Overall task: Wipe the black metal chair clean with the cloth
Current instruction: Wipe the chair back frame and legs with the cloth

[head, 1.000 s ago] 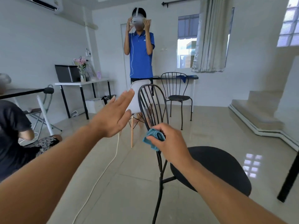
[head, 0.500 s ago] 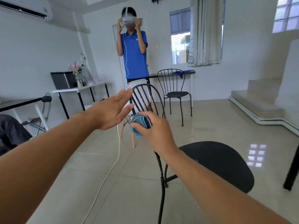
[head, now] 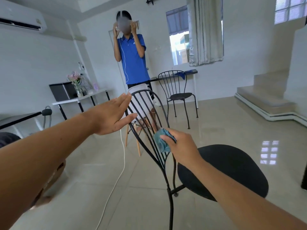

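Cloth [head: 162,142], blue and bunched, is gripped in the right hand [head: 181,149] and pressed against the thin bars of the black chair [head: 222,170] back, at about 11 o'clock from the round seat. The left hand [head: 110,116] is spread flat and empty, at 10 o'clock from the cloth, its fingertips at the top rail. Each bar is best wrapped by the cloth and stroked along its length while the rail is steadied
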`<state>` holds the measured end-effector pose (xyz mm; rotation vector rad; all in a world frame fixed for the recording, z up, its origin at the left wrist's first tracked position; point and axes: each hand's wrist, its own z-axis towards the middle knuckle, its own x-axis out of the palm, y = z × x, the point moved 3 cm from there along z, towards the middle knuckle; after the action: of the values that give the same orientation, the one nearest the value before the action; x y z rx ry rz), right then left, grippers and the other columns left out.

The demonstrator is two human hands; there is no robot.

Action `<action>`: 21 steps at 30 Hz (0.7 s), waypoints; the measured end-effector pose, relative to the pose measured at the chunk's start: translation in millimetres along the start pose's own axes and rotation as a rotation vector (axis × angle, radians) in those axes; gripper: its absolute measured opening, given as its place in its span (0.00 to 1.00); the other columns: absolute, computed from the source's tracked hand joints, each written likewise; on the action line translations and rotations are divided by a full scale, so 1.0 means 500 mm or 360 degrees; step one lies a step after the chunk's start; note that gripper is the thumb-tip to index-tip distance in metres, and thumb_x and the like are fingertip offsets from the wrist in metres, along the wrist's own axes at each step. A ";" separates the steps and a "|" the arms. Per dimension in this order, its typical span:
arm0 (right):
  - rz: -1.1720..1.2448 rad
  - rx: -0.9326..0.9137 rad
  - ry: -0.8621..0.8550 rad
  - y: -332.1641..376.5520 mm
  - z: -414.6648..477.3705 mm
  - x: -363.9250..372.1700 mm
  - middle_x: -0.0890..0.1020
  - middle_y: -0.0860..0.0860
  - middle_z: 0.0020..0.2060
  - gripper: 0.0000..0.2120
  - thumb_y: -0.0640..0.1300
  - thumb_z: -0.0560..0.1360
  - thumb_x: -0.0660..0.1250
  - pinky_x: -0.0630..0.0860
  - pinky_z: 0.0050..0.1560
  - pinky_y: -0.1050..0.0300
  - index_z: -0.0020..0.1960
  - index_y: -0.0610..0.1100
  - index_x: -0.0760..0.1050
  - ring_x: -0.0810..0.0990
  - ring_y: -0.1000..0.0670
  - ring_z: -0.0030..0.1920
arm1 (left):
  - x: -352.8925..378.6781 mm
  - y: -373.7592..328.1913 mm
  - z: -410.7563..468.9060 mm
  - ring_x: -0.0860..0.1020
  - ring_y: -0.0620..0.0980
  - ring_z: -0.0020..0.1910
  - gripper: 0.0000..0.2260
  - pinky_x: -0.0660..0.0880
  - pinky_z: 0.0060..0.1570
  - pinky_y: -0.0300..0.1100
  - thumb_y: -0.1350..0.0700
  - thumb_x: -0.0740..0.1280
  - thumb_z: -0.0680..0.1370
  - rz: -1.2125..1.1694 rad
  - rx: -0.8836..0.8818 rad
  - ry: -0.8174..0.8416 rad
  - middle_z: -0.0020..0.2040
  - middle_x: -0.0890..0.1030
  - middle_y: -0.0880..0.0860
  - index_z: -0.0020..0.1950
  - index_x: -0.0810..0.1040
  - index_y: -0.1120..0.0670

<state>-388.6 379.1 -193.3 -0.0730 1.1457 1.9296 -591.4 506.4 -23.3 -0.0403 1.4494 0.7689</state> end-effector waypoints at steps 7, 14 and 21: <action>0.0112 -0.0280 -0.0257 0.120 0.172 0.053 0.87 0.49 0.55 0.25 0.54 0.83 0.71 0.84 0.56 0.52 0.78 0.48 0.75 0.86 0.52 0.52 | -0.012 0.002 0.012 0.42 0.51 0.87 0.39 0.40 0.79 0.40 0.32 0.41 0.84 0.0056 -0.0043 0.0109 0.87 0.39 0.57 0.86 0.31 0.56; 0.0100 -0.0362 -0.0308 0.115 0.171 0.104 0.86 0.51 0.40 0.13 0.46 0.81 0.75 0.74 0.43 0.63 0.63 0.43 0.86 0.77 0.58 0.35 | -0.010 0.005 0.016 0.42 0.50 0.87 0.40 0.42 0.81 0.41 0.32 0.41 0.84 0.0051 -0.0072 0.0132 0.87 0.39 0.58 0.85 0.30 0.55; -0.0085 -0.0172 -0.0108 -0.003 0.092 0.134 0.89 0.48 0.47 0.17 0.49 0.80 0.76 0.86 0.46 0.58 0.64 0.41 0.85 0.88 0.54 0.44 | -0.030 -0.012 0.025 0.42 0.49 0.86 0.43 0.39 0.75 0.39 0.29 0.42 0.83 0.0053 -0.0138 0.0231 0.87 0.38 0.54 0.85 0.31 0.55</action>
<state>-413.2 456.7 -197.6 -0.0945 0.9854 1.9311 -576.5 501.2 -10.2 -0.1412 1.5567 0.8701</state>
